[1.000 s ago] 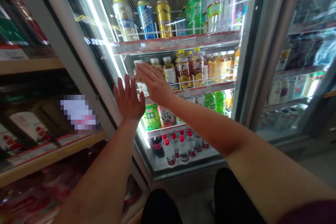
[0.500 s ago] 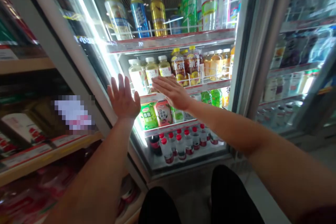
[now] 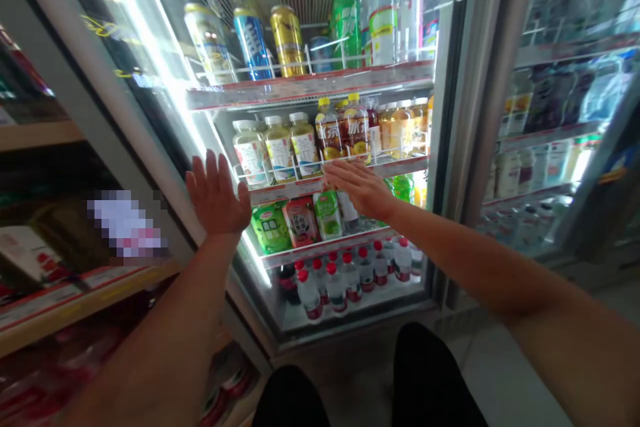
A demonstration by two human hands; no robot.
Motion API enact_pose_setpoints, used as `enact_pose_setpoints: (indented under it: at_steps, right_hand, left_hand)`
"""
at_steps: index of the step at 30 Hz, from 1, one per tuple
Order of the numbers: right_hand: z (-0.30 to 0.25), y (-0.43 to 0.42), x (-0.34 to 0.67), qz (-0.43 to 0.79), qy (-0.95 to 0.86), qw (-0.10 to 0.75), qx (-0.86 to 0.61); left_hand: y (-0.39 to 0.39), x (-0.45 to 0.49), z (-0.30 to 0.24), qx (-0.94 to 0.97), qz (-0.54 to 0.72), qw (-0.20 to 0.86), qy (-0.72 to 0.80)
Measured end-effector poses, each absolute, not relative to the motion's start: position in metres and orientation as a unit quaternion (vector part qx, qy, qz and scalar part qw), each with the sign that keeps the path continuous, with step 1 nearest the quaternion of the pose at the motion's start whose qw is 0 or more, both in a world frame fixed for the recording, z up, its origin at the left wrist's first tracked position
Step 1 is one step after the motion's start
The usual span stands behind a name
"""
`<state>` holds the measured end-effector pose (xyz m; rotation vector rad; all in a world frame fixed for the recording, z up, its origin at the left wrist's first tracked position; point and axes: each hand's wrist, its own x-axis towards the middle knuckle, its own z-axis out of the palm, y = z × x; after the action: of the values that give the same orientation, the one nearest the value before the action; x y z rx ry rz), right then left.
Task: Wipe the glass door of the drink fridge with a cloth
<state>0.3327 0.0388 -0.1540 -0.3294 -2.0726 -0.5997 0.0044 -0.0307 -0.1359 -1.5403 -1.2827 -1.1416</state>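
Observation:
My left hand is flat and open against the inner face of the open glass cooler door, fingers spread. My right hand hovers palm down, empty, in front of the edge of the middle shelf, just below the yellow-capped tea bottles. Three pale bottles with white caps stand at the left of that shelf. Below my right hand lie green and pink pouches and cartons.
Tall cans and green and clear bottles fill the top shelf. Small red-capped bottles stand on the bottom shelf. A second, closed cooler door is at right. Wooden shelves with packets run along the left. My dark knees are below.
My right hand has drawn back from the pale bottles at the shelf's left and moved right and down, empty. The left hand stays pressed on the door.

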Motion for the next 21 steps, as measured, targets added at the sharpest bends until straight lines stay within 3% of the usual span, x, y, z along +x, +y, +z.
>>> enact_pose_setpoints:
  at_steps: [4,7,12,18,21]
  right_hand:
    - [-0.120,0.052,0.365,-0.239,-0.750,0.583,-0.200]
    - [-0.131,0.057,0.388,-0.234,-0.688,0.642,-0.243]
    - [-0.175,0.058,0.416,-0.241,-0.732,0.592,-0.237]
    - [-0.099,0.079,0.436,-0.259,-0.656,0.642,-0.300]
    - [-0.101,0.078,0.429,-0.253,-0.633,0.661,-0.315]
  left_hand:
    - [-0.030,0.004,-0.137,-0.606,-0.448,0.422,-0.504]
    - [-0.030,0.005,-0.137,-0.606,-0.453,0.419,-0.503]
    - [-0.029,0.004,-0.137,-0.598,-0.440,0.430,-0.514]
    - [-0.027,0.003,-0.138,-0.604,-0.442,0.437,-0.498]
    - [-0.029,0.004,-0.138,-0.608,-0.444,0.428,-0.500]
